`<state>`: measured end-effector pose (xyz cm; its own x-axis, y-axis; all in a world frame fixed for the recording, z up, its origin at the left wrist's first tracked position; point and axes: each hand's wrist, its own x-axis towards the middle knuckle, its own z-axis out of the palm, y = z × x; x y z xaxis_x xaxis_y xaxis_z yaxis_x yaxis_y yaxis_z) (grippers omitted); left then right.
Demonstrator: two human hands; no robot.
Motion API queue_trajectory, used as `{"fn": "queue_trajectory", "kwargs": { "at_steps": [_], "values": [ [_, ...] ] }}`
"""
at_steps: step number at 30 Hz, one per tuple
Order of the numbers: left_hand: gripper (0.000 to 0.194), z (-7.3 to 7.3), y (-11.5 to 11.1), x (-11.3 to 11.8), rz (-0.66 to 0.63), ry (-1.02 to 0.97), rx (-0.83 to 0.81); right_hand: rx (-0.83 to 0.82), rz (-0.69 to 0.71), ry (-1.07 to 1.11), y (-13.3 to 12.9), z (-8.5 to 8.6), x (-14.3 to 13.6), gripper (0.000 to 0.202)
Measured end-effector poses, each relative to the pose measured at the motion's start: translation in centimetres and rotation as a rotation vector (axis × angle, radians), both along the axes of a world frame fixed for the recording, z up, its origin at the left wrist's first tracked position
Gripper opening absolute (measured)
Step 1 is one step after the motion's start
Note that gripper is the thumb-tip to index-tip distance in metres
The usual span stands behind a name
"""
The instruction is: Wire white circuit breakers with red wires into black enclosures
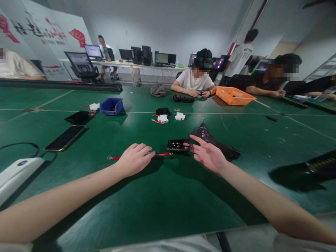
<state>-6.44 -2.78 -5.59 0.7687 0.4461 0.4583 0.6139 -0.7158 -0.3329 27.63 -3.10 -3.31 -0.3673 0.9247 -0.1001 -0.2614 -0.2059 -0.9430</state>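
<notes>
My left hand [135, 160] is closed, palm down, over the middle of a red cable [163, 154] with metal ring lugs. Its ends stick out on both sides of the fingers, and a small pale bit shows at the fingertips; the rest is hidden under the hand. My right hand [208, 155] is open with fingers spread, its fingertips at the right end of a small black box [177, 144] with brass-coloured metal parts inside. Just behind that hand lies a black power screwdriver [210, 138], its bit pointing away from me.
Farther back are white modules [162, 118] with red leads, a black part [163, 111], a blue bin [111, 106] and an orange crate [233, 96]. A phone [65, 138] and white device [19, 175] lie left. Co-workers sit across the green table [162, 210].
</notes>
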Motion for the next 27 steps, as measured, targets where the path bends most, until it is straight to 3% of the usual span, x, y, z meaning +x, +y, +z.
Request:
{"fn": "queue_trajectory", "kwargs": {
  "at_steps": [11,27],
  "values": [
    [0.019,0.0,-0.1,0.0,0.021,0.000,-0.016,-0.072,-0.066,0.017,-0.8,3.4,1.0,0.051],
    [0.017,0.0,0.0,-0.3,0.075,-0.024,-0.008,-0.124,-0.012,0.021,-0.2,0.7,0.8,0.040]
  ]
}}
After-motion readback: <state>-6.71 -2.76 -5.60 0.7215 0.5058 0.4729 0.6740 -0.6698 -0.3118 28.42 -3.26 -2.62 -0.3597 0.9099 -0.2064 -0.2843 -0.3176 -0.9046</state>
